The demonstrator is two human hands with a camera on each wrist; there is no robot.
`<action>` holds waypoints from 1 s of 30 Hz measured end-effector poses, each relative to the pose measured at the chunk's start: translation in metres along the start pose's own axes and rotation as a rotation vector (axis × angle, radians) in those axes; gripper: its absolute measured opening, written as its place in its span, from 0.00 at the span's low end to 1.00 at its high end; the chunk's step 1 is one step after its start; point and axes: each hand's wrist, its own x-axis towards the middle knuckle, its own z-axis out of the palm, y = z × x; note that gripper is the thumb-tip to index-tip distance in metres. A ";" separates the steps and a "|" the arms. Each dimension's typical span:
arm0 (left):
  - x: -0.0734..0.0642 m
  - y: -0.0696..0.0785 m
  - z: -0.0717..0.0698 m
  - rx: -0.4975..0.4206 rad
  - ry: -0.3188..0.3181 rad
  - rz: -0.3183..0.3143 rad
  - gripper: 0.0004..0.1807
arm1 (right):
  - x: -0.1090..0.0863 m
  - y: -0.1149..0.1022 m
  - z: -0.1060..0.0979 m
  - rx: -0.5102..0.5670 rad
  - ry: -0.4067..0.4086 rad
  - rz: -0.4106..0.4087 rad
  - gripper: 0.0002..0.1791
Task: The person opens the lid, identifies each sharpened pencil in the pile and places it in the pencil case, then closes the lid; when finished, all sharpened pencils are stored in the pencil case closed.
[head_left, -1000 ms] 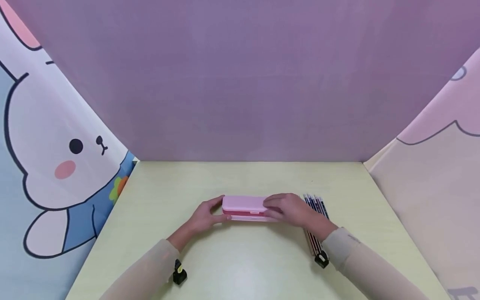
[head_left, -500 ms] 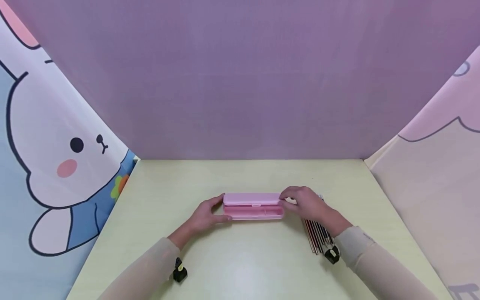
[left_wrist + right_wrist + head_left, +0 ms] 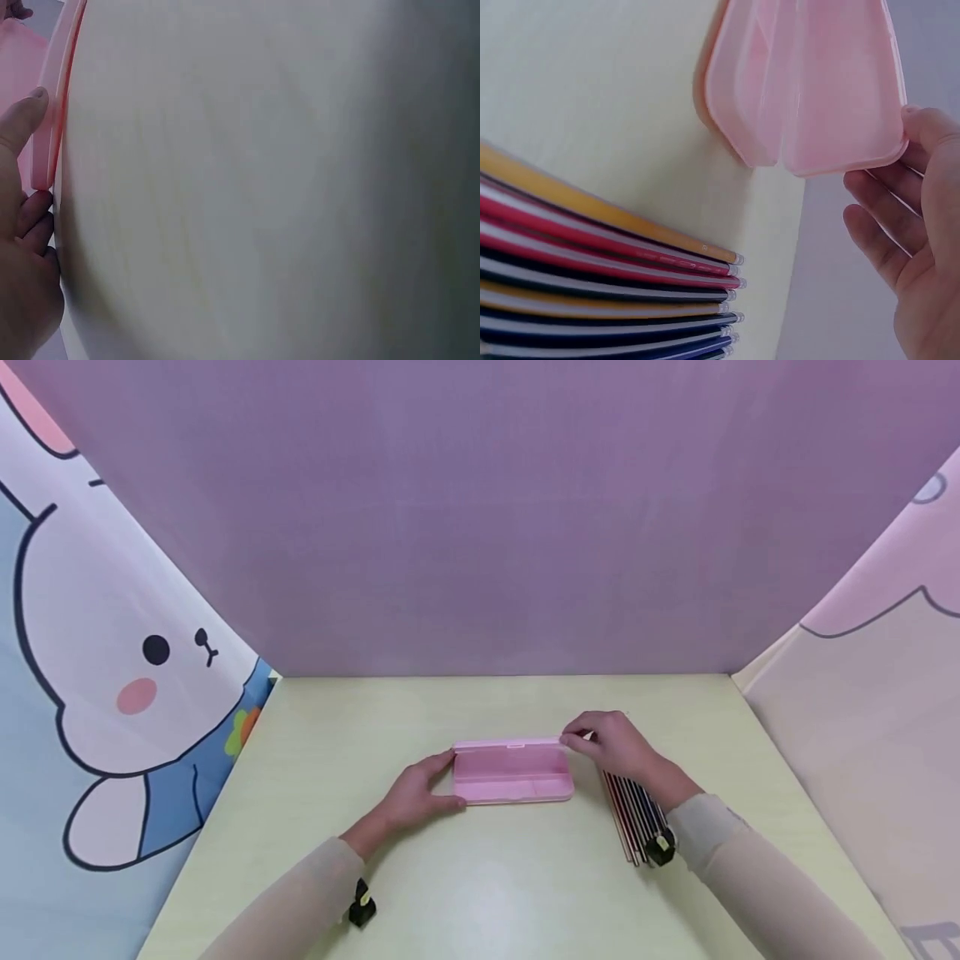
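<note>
Because the pink pencil case point(image 3: 517, 799) lies crosswise between your left hand point(image 3: 412, 791) and your right hand point(image 3: 611, 743), its long axis runs from one set of fingers to the other. Its lid point(image 3: 513, 762) stands raised along the far side, the right corner pinched between your right thumb and fingers. Your left fingers hold the left end, thumb on the near wall; the left wrist view catches mostly table point(image 3: 225, 180), so how tightly they curl is hard to tell. Outward to the right, the pencils point(image 3: 632, 818) lie side by side, nearer you than your right fingertips and partly hidden beneath that hand. They point away from you, across the case's length, and your right hand is much the closer.
</note>
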 end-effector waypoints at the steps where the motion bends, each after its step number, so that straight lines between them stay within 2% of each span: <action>1: 0.000 0.000 0.000 0.001 0.002 0.005 0.56 | 0.002 0.002 0.000 0.020 0.003 0.017 0.06; 8: 0.004 0.000 0.002 0.002 0.018 0.016 0.56 | 0.018 0.012 -0.004 0.106 0.033 0.113 0.07; 12: 0.006 -0.001 0.003 -0.001 0.034 0.010 0.54 | 0.026 0.015 -0.007 0.173 0.015 0.186 0.09; 15: 0.007 -0.001 0.003 -0.002 0.034 0.007 0.52 | 0.031 0.017 -0.008 0.250 -0.010 0.259 0.11; 20: 0.007 0.001 0.003 0.034 0.042 0.041 0.51 | 0.037 0.023 -0.006 0.379 -0.023 0.359 0.16; 25: 0.008 0.004 0.001 0.056 0.037 0.047 0.50 | 0.043 0.032 0.001 0.521 0.021 0.461 0.18; 30: 0.009 0.006 0.000 0.056 0.018 0.032 0.49 | 0.044 0.041 0.004 0.672 0.057 0.516 0.17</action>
